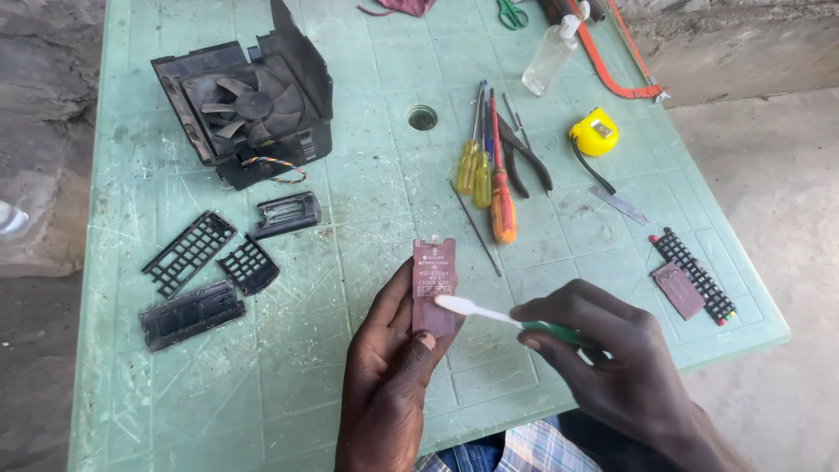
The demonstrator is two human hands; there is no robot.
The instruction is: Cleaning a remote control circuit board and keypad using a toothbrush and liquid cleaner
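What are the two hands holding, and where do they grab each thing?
The left hand holds a small reddish circuit board by its lower end. The right hand holds a toothbrush by its green handle, its head at the board.

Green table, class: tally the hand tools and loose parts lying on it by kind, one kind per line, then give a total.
Screwdrivers: 3
Pliers: 1
Scissors: 1
Yellow tape measure: 1
Hacksaw: 1
Clear bottle: 1
Black fan unit: 1
Black plastic pieces at the left: 4
Total: 13
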